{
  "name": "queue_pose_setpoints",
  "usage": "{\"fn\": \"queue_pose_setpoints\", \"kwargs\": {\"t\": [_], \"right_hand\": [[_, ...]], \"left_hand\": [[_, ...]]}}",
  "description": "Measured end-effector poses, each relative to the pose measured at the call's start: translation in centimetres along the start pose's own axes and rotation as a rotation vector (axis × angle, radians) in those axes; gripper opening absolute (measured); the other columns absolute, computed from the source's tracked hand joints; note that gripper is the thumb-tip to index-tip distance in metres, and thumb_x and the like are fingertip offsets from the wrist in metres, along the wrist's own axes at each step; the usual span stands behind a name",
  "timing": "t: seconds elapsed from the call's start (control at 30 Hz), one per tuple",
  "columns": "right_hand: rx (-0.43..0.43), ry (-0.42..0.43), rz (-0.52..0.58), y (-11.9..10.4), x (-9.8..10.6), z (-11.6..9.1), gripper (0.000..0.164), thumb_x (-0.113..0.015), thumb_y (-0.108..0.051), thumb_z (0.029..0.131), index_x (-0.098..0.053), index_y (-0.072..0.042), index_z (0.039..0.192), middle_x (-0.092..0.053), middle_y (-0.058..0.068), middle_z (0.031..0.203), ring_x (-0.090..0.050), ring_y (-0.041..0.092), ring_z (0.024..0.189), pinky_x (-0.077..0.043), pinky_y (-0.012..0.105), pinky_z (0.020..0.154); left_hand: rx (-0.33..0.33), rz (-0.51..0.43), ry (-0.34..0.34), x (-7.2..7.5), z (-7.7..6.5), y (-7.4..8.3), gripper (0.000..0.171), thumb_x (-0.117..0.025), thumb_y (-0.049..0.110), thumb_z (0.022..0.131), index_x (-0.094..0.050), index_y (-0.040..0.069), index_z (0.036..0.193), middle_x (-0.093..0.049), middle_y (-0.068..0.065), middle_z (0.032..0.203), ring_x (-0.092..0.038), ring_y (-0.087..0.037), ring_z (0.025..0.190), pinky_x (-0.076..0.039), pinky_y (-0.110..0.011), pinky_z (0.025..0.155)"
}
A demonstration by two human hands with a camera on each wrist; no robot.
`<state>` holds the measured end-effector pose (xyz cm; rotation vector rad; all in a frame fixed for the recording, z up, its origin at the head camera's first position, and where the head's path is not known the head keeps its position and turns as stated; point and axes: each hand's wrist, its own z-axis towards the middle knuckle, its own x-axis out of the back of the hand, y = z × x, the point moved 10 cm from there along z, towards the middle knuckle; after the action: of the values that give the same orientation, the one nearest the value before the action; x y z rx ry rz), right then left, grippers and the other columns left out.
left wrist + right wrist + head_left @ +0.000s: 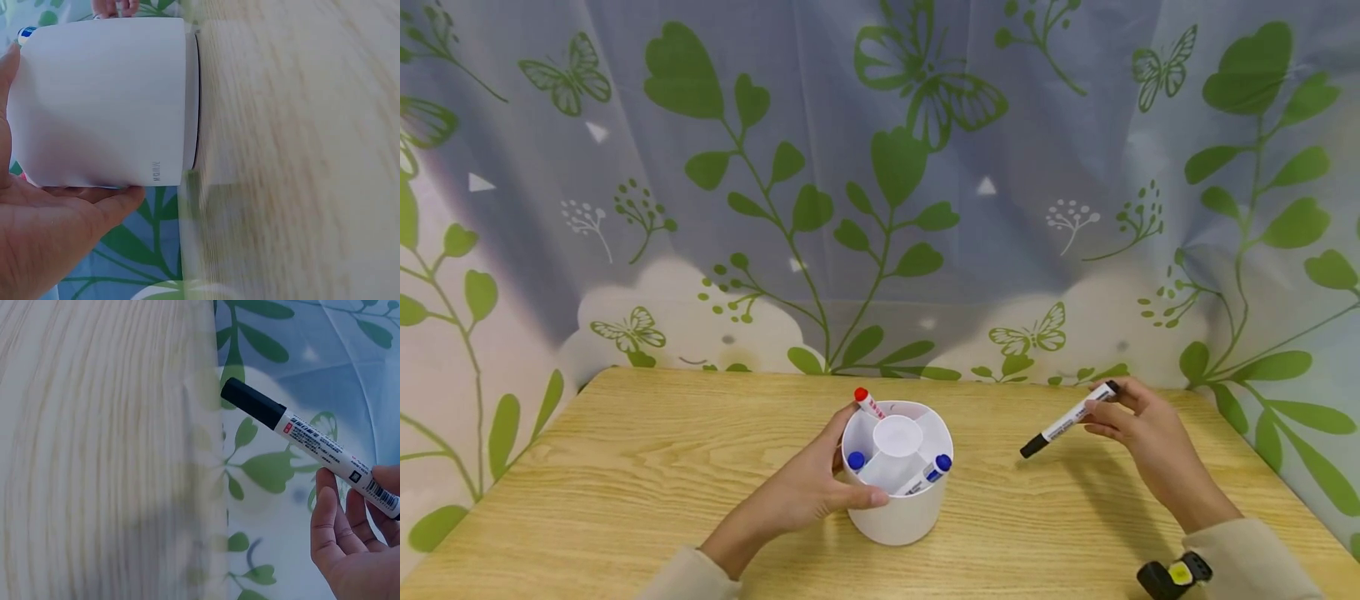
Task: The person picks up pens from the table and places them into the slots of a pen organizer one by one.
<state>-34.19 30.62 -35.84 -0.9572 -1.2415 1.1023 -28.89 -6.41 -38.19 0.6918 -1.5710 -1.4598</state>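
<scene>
A white round pen holder (895, 517) with inner compartments stands upright on the table, its plain side wall (106, 100) filling much of the left wrist view. My left hand (805, 483) grips it from the left, thumb at the near rim and fingers around the far side. Inside lean a red-capped marker (869, 403) at the back left, a blue-capped marker (856, 461) at the left and another blue-capped marker (930, 473) at the front right. My right hand (1142, 433) pinches a white marker with a black cap (312, 440), tilted above the table to the right of the holder.
The wood-grain table (647, 450) reaches back to a curtain (760, 167) printed with green leaves and butterflies, which also hangs along both sides. A black device with a yellow patch (1176, 575) is strapped at the right wrist.
</scene>
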Motion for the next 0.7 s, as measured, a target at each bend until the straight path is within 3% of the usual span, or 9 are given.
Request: {"fn": "queue_pose_setpoints", "kwargs": {"t": [0.1, 0.27, 0.43, 0.7], "right_hand": [[0.027, -0.004, -0.001, -0.7, -0.5, -0.2, 0.019, -0.065, -0.018, 0.106, -0.057, -0.014, 0.123, -0.068, -0.014, 0.104, -0.071, 0.004, 0.094, -0.061, 0.022, 0.082], [0.075, -0.024, 0.096, -1.9, -1.6, -0.5, 0.028, -0.061, -0.014, 0.107, -0.047, -0.016, 0.131, -0.063, -0.008, 0.11, -0.071, 0.008, 0.096, -0.064, 0.029, 0.083], [0.098, -0.037, 0.196, -3.1, -2.7, -0.8, 0.034, -0.059, -0.009, 0.107, -0.041, -0.019, 0.134, -0.06, -0.002, 0.11, -0.069, 0.012, 0.096, -0.065, 0.033, 0.083], [0.144, -0.057, 0.254, -5.2, -4.4, -1.4, 0.036, -0.059, -0.005, 0.106, -0.041, -0.018, 0.134, -0.06, 0.0, 0.108, -0.07, 0.013, 0.096, -0.065, 0.035, 0.083]], "left_hand": [[0.007, -0.006, -0.005, 0.1, -0.1, 0.1, 0.108, -0.088, 0.018, 0.087, -0.015, 0.017, 0.167, -0.042, -0.012, 0.162, -0.04, -0.041, 0.152, -0.044, -0.054, 0.118], [0.014, -0.019, -0.028, 0.1, -0.2, 0.1, 0.108, -0.086, 0.018, 0.088, -0.014, 0.018, 0.168, -0.038, -0.013, 0.164, -0.042, -0.039, 0.151, -0.048, -0.048, 0.115], [0.018, -0.017, -0.043, 0.3, -0.1, 0.0, 0.108, -0.085, 0.017, 0.089, -0.012, 0.019, 0.168, -0.03, -0.014, 0.169, -0.04, -0.041, 0.152, -0.046, -0.051, 0.116], [0.035, -0.058, -0.076, 0.4, -0.3, 0.0, 0.104, -0.083, 0.017, 0.092, -0.013, 0.018, 0.168, -0.024, -0.013, 0.172, -0.031, -0.045, 0.155, -0.048, -0.052, 0.114]]}}
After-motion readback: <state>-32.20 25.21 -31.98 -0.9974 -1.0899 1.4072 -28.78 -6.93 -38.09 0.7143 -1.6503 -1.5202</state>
